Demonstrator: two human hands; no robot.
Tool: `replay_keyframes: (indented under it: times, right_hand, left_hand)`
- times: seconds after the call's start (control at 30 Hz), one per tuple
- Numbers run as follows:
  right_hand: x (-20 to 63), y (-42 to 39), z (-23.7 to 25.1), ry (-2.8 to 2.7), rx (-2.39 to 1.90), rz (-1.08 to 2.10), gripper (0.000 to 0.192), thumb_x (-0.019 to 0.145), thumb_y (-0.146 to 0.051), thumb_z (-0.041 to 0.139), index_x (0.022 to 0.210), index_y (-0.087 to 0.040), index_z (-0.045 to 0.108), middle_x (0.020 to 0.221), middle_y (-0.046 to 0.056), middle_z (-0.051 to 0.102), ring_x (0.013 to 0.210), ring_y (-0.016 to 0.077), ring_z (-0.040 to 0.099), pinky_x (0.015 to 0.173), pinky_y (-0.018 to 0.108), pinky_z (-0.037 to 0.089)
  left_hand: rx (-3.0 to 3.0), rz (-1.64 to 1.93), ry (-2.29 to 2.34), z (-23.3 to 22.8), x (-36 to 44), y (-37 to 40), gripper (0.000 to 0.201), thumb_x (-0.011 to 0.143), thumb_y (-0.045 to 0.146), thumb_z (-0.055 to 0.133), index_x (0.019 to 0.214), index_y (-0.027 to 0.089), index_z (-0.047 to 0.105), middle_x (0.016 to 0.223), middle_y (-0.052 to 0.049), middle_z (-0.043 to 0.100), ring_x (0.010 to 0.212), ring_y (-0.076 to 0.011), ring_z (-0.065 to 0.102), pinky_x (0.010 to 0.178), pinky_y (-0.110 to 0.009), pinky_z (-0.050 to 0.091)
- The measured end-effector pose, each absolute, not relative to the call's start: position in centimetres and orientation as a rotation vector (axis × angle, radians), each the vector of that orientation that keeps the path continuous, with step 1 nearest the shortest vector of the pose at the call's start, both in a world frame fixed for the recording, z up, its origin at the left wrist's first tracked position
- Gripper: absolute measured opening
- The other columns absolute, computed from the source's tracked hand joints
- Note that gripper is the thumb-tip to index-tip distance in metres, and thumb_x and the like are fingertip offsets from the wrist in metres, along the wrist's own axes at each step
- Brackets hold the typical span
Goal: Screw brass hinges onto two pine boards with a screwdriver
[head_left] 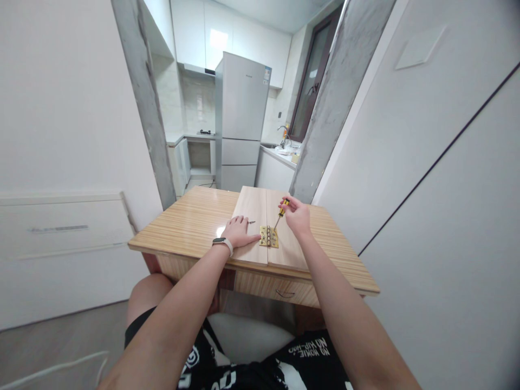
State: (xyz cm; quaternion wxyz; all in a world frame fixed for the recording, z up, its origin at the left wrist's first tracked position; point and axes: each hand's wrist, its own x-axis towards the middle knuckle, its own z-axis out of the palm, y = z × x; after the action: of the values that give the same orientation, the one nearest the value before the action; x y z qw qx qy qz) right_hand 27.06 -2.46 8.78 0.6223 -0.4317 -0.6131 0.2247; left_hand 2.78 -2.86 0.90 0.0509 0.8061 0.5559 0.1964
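My right hand [298, 215] is closed round the yellow and black handle of a screwdriver [283, 209]. Its shaft slants down to the right leaf of a brass hinge [268, 236]. The hinge lies opened flat across the seam between two pale wooden boards [252, 201]. My left hand [238, 232] rests flat on the left board, fingers spread, with the thumb at the hinge's left edge. Near its fingertips lies a small dark pointed item [252, 222], too small to name surely. I cannot make out whether the screwdriver tip sits in a screw.
Under the boards stands a striped wooden table [195, 211] with a drawer handle [285, 294] at its front. Beyond it are a grey refrigerator [244, 97] and a sink tap [282, 130]. White walls flank the table closely on both sides.
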Motion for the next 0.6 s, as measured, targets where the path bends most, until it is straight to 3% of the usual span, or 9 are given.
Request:
replay_keyframes:
  times: [0.3,0.6]
  right_hand:
    - [26.1,-3.7,9.0,-1.317,-1.197,0.225,0.042,0.087,-0.047,0.070,0.118,-0.020,0.077,0.096,0.010,0.080,0.082,0.0262,0.075,0.084,0.041,0.061]
    - [27.1,-2.3,9.2,-1.450,-1.096,0.377,0.034,0.082,-0.043,0.072,0.107,-0.021,0.075,0.098,0.009,0.079,0.090,0.0285,0.076,0.085,0.044,0.061]
  left_hand:
    - [2.454,0.596,1.697,1.1,2.8,-3.1,0.094,0.078,0.095,0.049,0.142,0.026,0.053,0.152,-0.015,0.054,0.146,-0.0382,0.044,0.121,-0.051,0.033]
    - [2.456,0.598,1.686,0.7,2.7,-2.7,0.100,0.077,0.096,0.048,0.145,0.023,0.051,0.154,-0.017,0.052,0.147,-0.0394,0.042,0.122,-0.051,0.032]
